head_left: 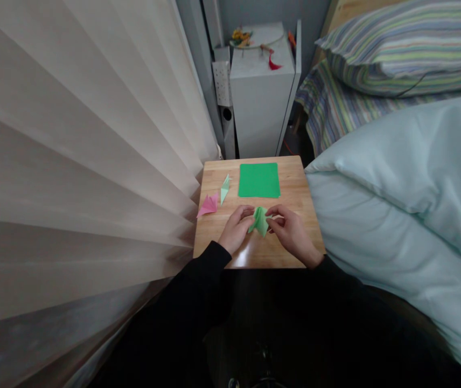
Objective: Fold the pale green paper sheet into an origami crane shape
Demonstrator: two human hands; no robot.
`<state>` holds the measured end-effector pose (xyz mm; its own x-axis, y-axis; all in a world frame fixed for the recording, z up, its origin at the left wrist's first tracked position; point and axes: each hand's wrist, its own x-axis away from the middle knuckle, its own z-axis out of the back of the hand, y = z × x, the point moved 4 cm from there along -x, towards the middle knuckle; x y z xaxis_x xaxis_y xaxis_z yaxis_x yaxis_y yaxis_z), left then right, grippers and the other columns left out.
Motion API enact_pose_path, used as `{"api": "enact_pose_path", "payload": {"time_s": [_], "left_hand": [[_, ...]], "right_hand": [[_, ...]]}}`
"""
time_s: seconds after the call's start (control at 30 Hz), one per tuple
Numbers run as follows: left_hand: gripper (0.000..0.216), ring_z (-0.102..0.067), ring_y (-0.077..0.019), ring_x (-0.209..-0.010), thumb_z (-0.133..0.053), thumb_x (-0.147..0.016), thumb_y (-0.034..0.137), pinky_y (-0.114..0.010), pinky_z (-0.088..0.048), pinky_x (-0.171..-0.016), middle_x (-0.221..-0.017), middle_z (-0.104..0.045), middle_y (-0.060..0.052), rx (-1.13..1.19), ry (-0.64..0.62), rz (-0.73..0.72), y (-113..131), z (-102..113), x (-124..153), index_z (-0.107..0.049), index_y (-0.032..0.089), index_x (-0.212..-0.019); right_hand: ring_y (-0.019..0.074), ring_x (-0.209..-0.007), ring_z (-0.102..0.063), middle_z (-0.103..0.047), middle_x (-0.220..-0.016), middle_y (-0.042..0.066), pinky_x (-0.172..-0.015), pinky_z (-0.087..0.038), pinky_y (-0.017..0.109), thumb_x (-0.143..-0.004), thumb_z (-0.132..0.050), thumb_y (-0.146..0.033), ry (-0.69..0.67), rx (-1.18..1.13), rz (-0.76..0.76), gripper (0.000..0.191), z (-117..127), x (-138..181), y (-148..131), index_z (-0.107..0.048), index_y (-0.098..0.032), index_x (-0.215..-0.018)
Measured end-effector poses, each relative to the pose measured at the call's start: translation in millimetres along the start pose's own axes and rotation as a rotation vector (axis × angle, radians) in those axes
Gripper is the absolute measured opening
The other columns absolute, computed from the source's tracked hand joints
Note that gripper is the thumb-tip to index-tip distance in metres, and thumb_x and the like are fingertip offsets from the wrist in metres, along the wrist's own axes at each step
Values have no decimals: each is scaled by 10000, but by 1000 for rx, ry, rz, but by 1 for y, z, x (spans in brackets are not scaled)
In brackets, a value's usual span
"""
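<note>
A partly folded piece of light green origami paper is held just over the wooden table, between my two hands. My left hand pinches its left side, thumb in front and fingers behind. On the other side my right hand grips the right edge with thumb and fingertips. The fingertips cover parts of the folds. Beyond the hands lies a flat green paper stack. To the left are a pink origami figure with pointed flaps and a narrow pale green folded paper.
The small wooden table sits between a pleated curtain on the left and a bed with a pale blue quilt on the right. Behind it stands a white cabinet with a red tassel on top.
</note>
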<state>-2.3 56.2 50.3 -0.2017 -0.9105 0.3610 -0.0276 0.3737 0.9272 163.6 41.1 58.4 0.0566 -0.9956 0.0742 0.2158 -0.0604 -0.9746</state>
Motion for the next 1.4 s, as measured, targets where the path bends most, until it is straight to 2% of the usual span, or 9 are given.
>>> {"api": "enact_pose_path", "payload": {"time_s": [0.17,0.4,0.57,0.67,0.73,0.83,0.9,1.1,1.4], "left_hand": [[293,-699,-202,-978,-729,-836,268,-324,-562,-820,-1132,-715,-93,4,-15,-25,1,-4,0,-617,195,-1097],[442,-694,-186,-857,-786,-821,507,-304,-566,-725,-1039,-720,-81,62,13,20,-4,-2,0,-629,196,-1094],[390,-672,-153,-762,-800,-813,422,-271,-565,-647,-973,-697,-50,79,20,20,-3,-3,0,-633,187,-1077],[306,-646,-134,-716,-794,-803,381,-267,-571,-640,-878,-658,-13,54,54,33,-3,-2,0,-634,180,-969],[297,-641,-133,-728,-800,-790,395,-269,-579,-655,-839,-634,0,42,60,48,-4,-2,0,-611,178,-864],[353,-645,-140,-748,-817,-764,433,-302,-603,-701,-809,-618,6,58,27,58,-6,-4,0,-575,176,-775],[354,-650,-142,-751,-819,-757,429,-313,-607,-722,-801,-626,1,52,15,54,-8,-3,-1,-575,172,-759],[177,-651,-138,-753,-730,-786,315,-284,-570,-755,-777,-652,-5,-28,35,-10,-7,2,-4,-650,158,-779],[94,-678,-161,-787,-690,-739,240,-347,-588,-862,-789,-682,-13,98,32,12,-1,-2,0,-658,153,-750]], "right_hand": [[182,-683,-671,-731,-886,69,-636,-553,338,-884,-563,-240,-34,130,106,185,-2,1,-5,-733,-207,-952],[199,-762,-680,-719,-940,84,-665,-567,350,-915,-547,-239,-15,153,138,226,0,-1,0,-762,-209,-978],[211,-827,-676,-729,-974,89,-707,-572,360,-899,-549,-219,0,152,148,213,1,-1,-3,-752,-212,-963],[210,-842,-673,-737,-983,86,-708,-565,348,-896,-566,-224,-3,177,159,191,0,0,-6,-735,-216,-984],[205,-841,-681,-740,-1014,85,-704,-570,342,-905,-577,-241,-14,162,160,229,-2,1,-6,-707,-221,-1093],[206,-861,-704,-739,-1052,80,-736,-589,353,-913,-602,-253,-26,118,176,456,-7,4,-5,-554,-230,-1365],[211,-885,-713,-741,-1076,80,-763,-597,367,-918,-630,-271,-35,107,192,529,-9,5,-3,-482,-235,-1424],[225,-881,-701,-743,-1051,84,-804,-572,403,-917,-697,-306,-73,212,233,205,-11,5,-3,-658,-221,-1099],[212,-850,-694,-729,-977,66,-749,-552,358,-916,-683,-262,-82,214,238,132,-10,4,-6,-689,-216,-1040]]}}
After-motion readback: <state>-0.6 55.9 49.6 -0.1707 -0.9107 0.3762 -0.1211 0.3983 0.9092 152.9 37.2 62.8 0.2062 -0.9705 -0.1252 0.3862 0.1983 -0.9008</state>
